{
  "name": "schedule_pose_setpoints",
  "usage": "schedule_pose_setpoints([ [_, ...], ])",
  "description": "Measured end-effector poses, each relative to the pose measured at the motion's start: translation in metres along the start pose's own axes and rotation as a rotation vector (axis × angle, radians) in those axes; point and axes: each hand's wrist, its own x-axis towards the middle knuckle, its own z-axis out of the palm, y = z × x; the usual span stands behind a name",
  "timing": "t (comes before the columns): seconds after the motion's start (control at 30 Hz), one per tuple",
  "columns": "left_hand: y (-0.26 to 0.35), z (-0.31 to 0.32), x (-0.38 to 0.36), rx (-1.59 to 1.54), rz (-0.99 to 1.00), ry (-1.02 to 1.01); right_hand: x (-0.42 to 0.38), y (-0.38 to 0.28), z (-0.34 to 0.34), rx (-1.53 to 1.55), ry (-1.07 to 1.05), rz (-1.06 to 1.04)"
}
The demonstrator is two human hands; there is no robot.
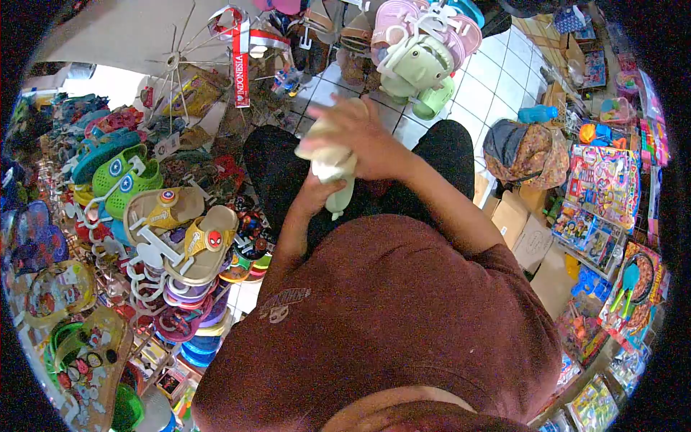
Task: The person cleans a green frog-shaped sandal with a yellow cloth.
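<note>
Both hands grip a pale cream rubber sandal [332,164] above the lap: right hand [360,137] fingers wrapped over its top, left hand [317,193] clasping it from underneath, beside hanging children's sandals [180,230].

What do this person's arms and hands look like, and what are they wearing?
Both arms are bare from above the elbow down. The left hand and right hand wear no gloves, and no rings or watch can be made out. The person wears a maroon short-sleeved T-shirt with a small faded print near the left sleeve, and dark trousers.
</note>
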Motion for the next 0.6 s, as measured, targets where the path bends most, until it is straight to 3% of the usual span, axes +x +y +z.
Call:
schedule_pose_setpoints([
  [0.07,-0.013,-0.010,0.007,0.284,0.153,-0.063,-0.002,-0.001,0.024,-0.037,0.037,0.015],
  [0.23,0.009,0.008,-0.001,0.229,0.203,-0.061,0.003,0.016,0.030,0.097,0.095,-0.026],
  [0.33,0.010,0.012,-0.001,0.305,0.239,-0.051,0.000,0.002,0.029,0.052,0.163,0.126],
  [0.53,0.031,0.023,-0.007,0.388,0.053,-0.055,0.001,0.003,0.039,0.053,0.200,0.356],
  [0.6,0.037,0.028,-0.010,0.396,0.080,-0.037,0.004,0.006,0.045,0.012,0.268,0.386],
])
